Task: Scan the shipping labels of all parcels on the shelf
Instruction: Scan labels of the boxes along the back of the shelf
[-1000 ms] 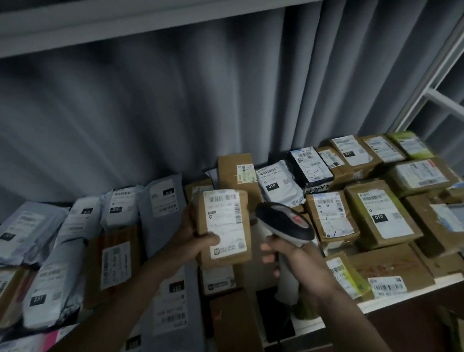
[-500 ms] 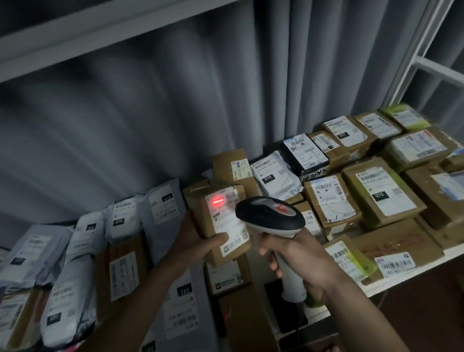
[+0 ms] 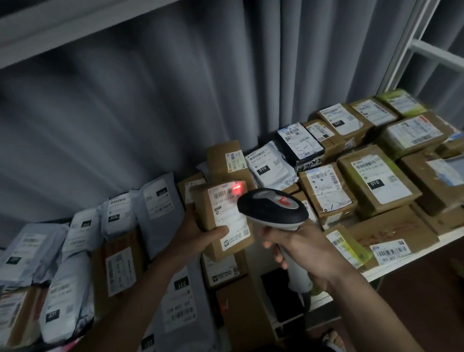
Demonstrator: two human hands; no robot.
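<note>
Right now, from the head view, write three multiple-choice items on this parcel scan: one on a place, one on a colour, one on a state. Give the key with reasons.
1. Where does the scanner's light fall?
A. near the top of the label on the held box
B. on the black box
C. on a grey mailer bag

2. What colour is that light?
A. green
B. red
C. blue

3. How is the small brown box kept?
A. flat on the shelf
B. under the scanner's handle
C. lifted in the left hand

Key: 1 A, the glow sits by the barcode of the small brown box. 2 B, it shines red. 3 C, the left hand grips it while the right hand holds the scanner.
</note>
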